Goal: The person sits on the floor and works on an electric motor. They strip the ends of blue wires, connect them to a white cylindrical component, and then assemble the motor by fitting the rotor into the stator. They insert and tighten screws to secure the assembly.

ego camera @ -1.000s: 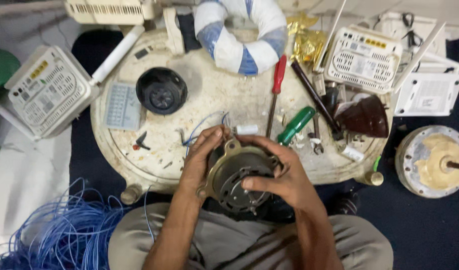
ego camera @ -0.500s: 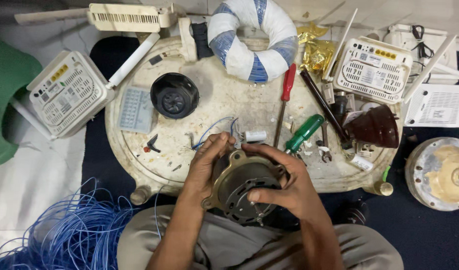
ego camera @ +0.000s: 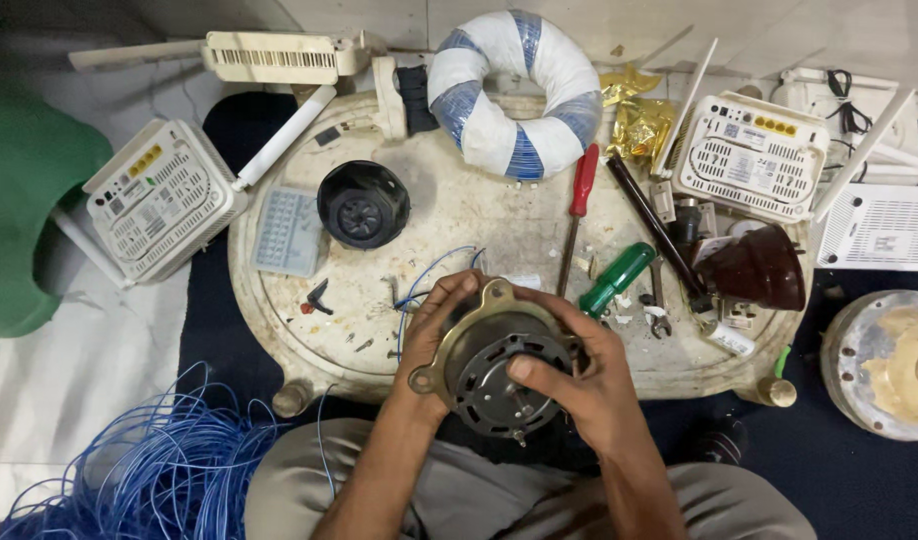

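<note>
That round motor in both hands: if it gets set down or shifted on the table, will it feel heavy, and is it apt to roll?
The motor is probably heavy for its size: the housing looks like metal, and both the left hand and the right hand support it. Its round body might roll on its side, though the bracket ears would likely stop it. The thin blue wires look floppy and could snag.

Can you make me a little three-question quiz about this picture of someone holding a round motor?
1. True or false: both hands grip the motor.
2. Which screwdriver lies nearer the right hand: A) red-handled screwdriver, B) green-handled screwdriver?
3. What colour is the wire pile by the left hand?

Key: 1 true; 2 B; 3 blue.
</note>
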